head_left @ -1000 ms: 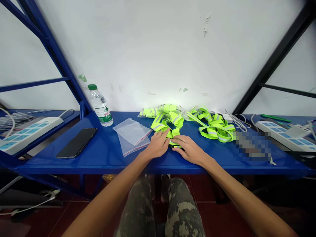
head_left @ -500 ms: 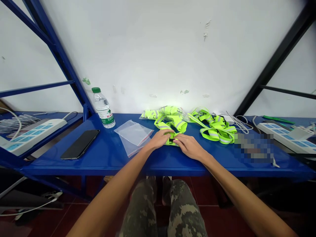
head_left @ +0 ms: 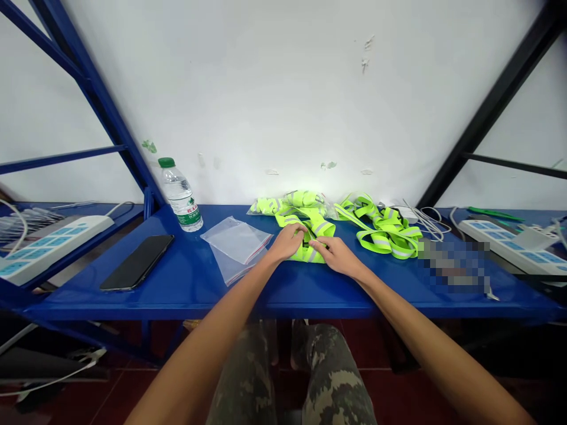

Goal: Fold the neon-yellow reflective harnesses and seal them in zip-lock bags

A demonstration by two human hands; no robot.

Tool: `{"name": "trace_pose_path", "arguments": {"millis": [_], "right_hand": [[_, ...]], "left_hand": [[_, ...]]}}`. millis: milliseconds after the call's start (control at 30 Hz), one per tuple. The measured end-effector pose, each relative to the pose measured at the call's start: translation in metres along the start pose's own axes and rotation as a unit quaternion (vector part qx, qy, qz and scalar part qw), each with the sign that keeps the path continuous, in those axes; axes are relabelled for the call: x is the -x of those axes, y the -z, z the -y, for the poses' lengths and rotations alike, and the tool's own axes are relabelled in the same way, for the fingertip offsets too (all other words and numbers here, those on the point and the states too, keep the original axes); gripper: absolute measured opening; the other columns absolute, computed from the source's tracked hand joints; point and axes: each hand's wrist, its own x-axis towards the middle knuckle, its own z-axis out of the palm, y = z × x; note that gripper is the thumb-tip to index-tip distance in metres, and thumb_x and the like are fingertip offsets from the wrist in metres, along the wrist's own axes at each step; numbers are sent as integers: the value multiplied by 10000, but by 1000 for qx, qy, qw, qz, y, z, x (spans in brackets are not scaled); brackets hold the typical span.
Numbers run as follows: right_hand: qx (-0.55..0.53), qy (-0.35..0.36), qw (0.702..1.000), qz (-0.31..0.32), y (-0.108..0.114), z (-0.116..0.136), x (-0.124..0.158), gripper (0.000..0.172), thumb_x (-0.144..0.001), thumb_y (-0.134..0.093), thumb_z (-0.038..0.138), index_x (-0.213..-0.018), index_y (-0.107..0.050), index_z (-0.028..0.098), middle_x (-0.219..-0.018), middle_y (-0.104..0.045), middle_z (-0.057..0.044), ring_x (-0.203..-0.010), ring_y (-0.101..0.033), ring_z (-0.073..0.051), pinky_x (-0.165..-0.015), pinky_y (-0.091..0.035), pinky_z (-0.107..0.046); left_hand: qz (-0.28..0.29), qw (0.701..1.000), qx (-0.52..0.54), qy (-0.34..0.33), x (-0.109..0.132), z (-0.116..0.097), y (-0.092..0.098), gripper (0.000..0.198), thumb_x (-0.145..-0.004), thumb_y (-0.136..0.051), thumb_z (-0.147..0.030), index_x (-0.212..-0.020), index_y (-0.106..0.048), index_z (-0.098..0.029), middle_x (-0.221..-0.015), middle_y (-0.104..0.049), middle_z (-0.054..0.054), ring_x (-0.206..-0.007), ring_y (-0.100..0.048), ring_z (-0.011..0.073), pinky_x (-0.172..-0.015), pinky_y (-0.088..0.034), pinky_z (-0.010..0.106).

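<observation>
A neon-yellow reflective strap vest [head_left: 315, 235] lies bunched on the blue shelf top [head_left: 186, 283] in front of me. My left hand [head_left: 287, 242] has its fingers curled on the left part of that bundle. My right hand [head_left: 333, 252] pinches the bundle's right side, fingertips nearly meeting the left hand's. A second tangle of the same yellow strap [head_left: 383, 231] lies to the right, untouched. Behind my hands sits a bagged yellow strap bundle [head_left: 283, 203] against the wall. Two flat clear zip bags [head_left: 236, 243] lie just left of my left hand.
A water bottle with a green cap [head_left: 180, 195] stands at the back left, and a black phone [head_left: 137, 270] lies face up near it. White power strips [head_left: 46, 242] [head_left: 514, 243] sit at each side. White cables [head_left: 426, 217] lie at the back right. My camouflage-trousered knees [head_left: 292, 378] are below the shelf edge.
Both hands have slid away from me towards the wall, gathering the yellow strap into a tighter bundle; the fingers have gone from lying flatter on it to curling round it.
</observation>
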Motion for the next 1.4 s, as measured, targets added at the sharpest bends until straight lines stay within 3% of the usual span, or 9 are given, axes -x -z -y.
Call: {"name": "trace_pose_path", "arguments": {"millis": [167,400,533,667,833,933,1133,1267,1400], "right_hand": [[-73,-44,996,-39,-8,-12,-5,342,-914,-477,511,-869,-603,198,-802,-668,-25,-718,-604,-176,-578,-386,-251],[-43,-76,995,-48,-8,-15,-8,356,-882,-529,547,-777,-560,208,-652,-615,8,-523,-504,-137,-539,-360,-265],[82,-10,991,-102,-5,-13,-6,364,-898,-536,513,-712,-595,206,-767,-635,-62,-743,-561,-211,-683,-431,-335],[168,32,977,-124,-6,-12,-3,334,-902,-554,441,-690,-652,203,-1000,-611,-128,-959,-521,-278,-839,-447,-429],[204,-20,963,-175,-6,-8,0,174,-870,-578,334,-881,-676,191,-1185,-563,-146,-1138,-452,-335,-917,-418,-478],[209,-79,948,-226,-1,-15,-4,267,-877,-527,301,-1069,-615,136,-1166,-574,-170,-1124,-482,-327,-941,-406,-463],[77,-170,981,-56,-1,-49,-35,246,-849,-578,354,-1006,-580,165,-1045,-658,-112,-949,-608,-245,-794,-450,-332],[75,-149,986,-15,-6,-56,-59,124,-768,-639,247,-822,-548,182,-853,-645,-58,-780,-580,-199,-655,-399,-284],[12,-122,992,-8,-10,-55,-69,151,-734,-650,250,-771,-519,186,-773,-603,-20,-715,-541,-168,-642,-387,-276]], "left_hand": [[-7,1000,-23,-19,-6,5,-6,341,-904,-340,-189,-1067,-639,-171,-1143,-664,67,-1105,-585,183,-1018,-433,323],[-1,991,-131,-25,-2,-1,-7,380,-939,-313,-250,-1161,-619,-219,-1173,-623,85,-1109,-543,250,-991,-426,427],[19,982,-189,15,2,-7,-6,371,-932,-330,-301,-1193,-592,-277,-1215,-588,96,-1137,-490,346,-888,-448,538],[53,975,-212,34,3,-9,-9,334,-913,-380,-309,-1183,-569,-252,-1212,-565,127,-1156,-459,372,-890,-419,583],[69,974,-213,34,3,-9,-11,316,-890,-392,-253,-1155,-565,-267,-1206,-536,116,-1139,-448,335,-895,-421,533],[53,973,-220,43,4,-10,-12,322,-865,-426,-233,-1141,-580,-298,-1203,-502,105,-1129,-432,322,-887,-423,502],[50,974,-214,47,3,-8,-15,412,-851,-444,-194,-1203,-589,-351,-1232,-445,108,-1107,-464,326,-908,-419,500],[49,983,-179,0,2,-4,-16,456,-833,-424,-109,-1228,-589,-266,-1175,-476,117,-1122,-494,283,-969,-422,422],[25,987,-153,-34,3,-4,-14,403,-858,-422,-109,-1225,-566,-188,-1211,-482,127,-1167,-487,254,-1029,-392,380]]}}
